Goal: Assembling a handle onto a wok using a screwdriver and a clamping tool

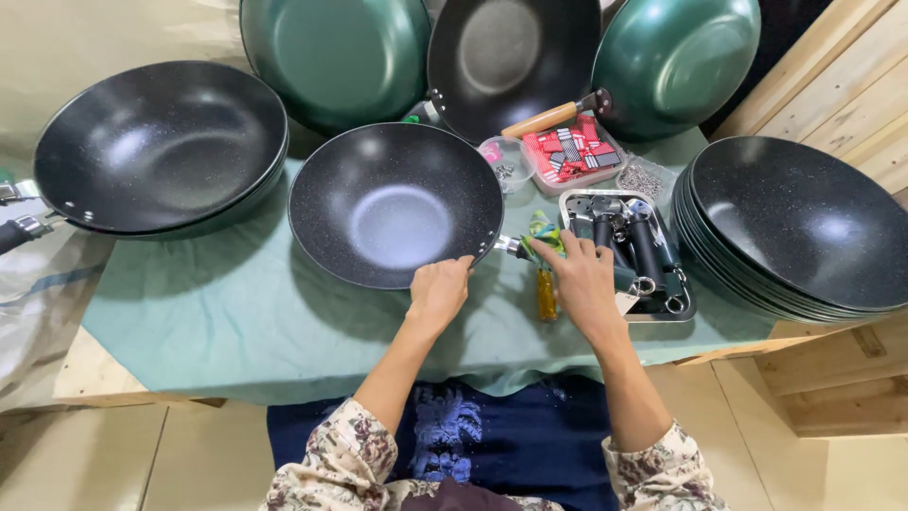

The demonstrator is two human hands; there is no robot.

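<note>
Lighting from above is even and fairly bright. The pan (395, 203) in front of me shows a soft pale sheen at its centre; pans around it carry similar broad highlights, none blown out. My arms cast faint shadows on the cloth (236, 312) below that pan. Focus is sharp around it. Beyond it, edges bow outward with wide-angle distortion.

Left hand (438, 291) grips near rim of black speckled wok (395, 204) on green cloth (236, 312). Right hand (582, 279) fingers rest at wok's handle bracket (509, 246), beside metal tray of handles (636, 248). Stack of woks (804, 222) at right.
</note>
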